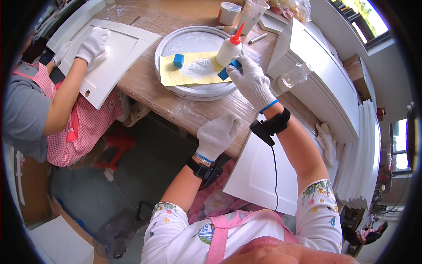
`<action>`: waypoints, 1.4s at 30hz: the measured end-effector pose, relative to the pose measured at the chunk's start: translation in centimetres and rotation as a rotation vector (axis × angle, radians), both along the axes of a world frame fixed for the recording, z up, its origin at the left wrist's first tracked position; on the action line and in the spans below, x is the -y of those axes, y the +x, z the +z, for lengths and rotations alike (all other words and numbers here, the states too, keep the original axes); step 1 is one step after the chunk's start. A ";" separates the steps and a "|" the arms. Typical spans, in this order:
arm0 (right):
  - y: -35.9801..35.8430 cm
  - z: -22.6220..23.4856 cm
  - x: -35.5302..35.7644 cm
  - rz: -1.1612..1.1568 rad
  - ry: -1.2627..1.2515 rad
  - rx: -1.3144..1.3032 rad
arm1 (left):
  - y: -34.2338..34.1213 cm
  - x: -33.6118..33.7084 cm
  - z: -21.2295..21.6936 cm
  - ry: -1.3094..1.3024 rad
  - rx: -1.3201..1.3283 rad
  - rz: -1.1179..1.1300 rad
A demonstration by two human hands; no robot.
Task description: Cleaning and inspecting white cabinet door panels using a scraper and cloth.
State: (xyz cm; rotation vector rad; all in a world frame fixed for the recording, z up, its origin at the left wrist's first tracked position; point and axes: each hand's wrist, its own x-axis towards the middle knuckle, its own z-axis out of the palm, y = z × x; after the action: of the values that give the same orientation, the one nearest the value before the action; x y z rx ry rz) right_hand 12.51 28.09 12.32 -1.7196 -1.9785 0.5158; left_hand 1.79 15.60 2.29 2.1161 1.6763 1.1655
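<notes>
In a white knit glove, my right hand [250,79] grips a small blue block [229,70] over the right end of a yellow sheet [173,75]. White paste or powder [200,67] is smeared across the sheet, which lies on a round white lid-like tray [169,42]. A second blue block [178,60] sits on the sheet's left part. Just beyond my right fingers stands a white squeeze bottle [228,52] with a red nozzle. My gloved left hand [217,135] is curled closed at the table's near edge; whatever it may hold is hidden.
At left, a co-worker's gloved hand [93,44] rests on a white panel [105,66]. A white cup [228,13] and a clear cup [252,15] stand at the back. White panels [316,75] are stacked at right; another panel [263,167] leans near my lap.
</notes>
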 end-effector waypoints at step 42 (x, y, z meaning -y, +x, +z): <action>-0.2 -4.9 -3.3 -0.086 -0.054 -0.282 | 0.2 -0.4 0.6 0.042 0.035 -0.026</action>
State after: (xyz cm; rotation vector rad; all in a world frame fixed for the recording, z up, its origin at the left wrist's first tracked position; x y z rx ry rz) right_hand 12.28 31.37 7.44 -1.6535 -1.6998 0.7429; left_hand 2.03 16.01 2.86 2.1232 1.6181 1.2328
